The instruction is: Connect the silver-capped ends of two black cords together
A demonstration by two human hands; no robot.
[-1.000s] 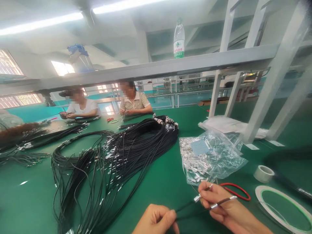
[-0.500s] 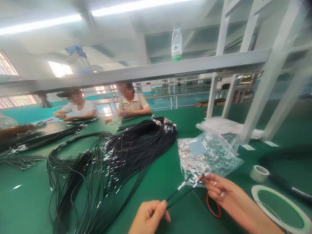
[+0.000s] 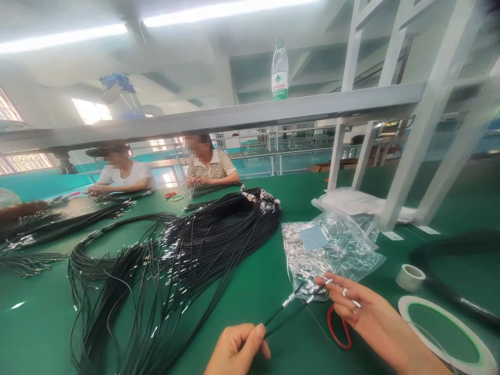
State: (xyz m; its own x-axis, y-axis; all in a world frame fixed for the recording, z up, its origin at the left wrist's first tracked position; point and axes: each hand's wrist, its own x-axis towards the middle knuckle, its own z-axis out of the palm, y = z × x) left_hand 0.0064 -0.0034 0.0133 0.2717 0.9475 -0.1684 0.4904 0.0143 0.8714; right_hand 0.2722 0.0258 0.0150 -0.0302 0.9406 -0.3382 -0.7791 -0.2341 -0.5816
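Near the bottom centre, my left hand (image 3: pixel 239 348) pinches a pair of thin black cords (image 3: pixel 276 314) between thumb and forefinger. The cords run up and right, with silver metal sleeves (image 3: pixel 289 299) on them. My right hand (image 3: pixel 347 297) has its fingertips closed on the cord's far end, and small silver pieces show between its fingers. Just behind that hand lies a clear plastic bag (image 3: pixel 312 260) of small silver parts. A large bundle of black cords (image 3: pixel 222 229) with silver ends spreads over the green table (image 3: pixel 219 341) to the left.
Red-handled scissors (image 3: pixel 339 330), a tape roll (image 3: pixel 410 277) and a large white ring (image 3: pixel 445 333) lie at the right. A grey shelf (image 3: pixel 234 115) holding a bottle (image 3: pixel 279 73) crosses above. Two people (image 3: pixel 211 166) sit across the table.
The whole view has shifted slightly. The fingers of my right hand have spread a little at the cord's end. The hands of the person at the far left have moved together.
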